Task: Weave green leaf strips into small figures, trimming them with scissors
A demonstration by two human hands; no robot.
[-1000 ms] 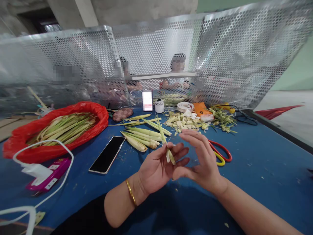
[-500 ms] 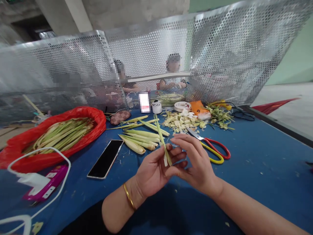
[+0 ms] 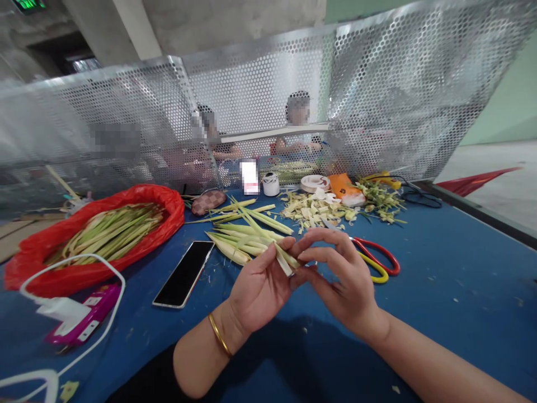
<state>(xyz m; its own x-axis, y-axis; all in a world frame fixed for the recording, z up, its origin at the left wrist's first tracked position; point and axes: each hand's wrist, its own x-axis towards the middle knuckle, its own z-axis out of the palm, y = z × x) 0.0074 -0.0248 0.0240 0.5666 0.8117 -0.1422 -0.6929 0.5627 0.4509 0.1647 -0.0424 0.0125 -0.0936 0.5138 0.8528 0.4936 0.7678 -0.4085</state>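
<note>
My left hand point(image 3: 260, 285), with a gold bangle on the wrist, is closed round the cut base of a thin green leaf stalk point(image 3: 268, 238) that slants up and to the left. My right hand point(image 3: 342, 277) meets it from the right, its thumb and fingers pinched on the pale end of the same stalk. Both hands hover above the blue table point(image 3: 440, 291). Just behind them lies a loose pile of similar stalks point(image 3: 241, 229), and red-and-yellow scissors point(image 3: 375, 260) lie right of my right hand.
A red bag of stalks point(image 3: 96, 235) sits at the left, a black phone point(image 3: 184, 266) beside it, and a pink power bank with white cable point(image 3: 79, 313) nearer me. Cut scraps point(image 3: 319, 207), tape rolls and an orange item line the perforated metal screen point(image 3: 272, 106). People sit behind it.
The stalk has tipped from nearly upright to slanting left. My right hand went from open beside it to pinching its base, and both hands closed together.
</note>
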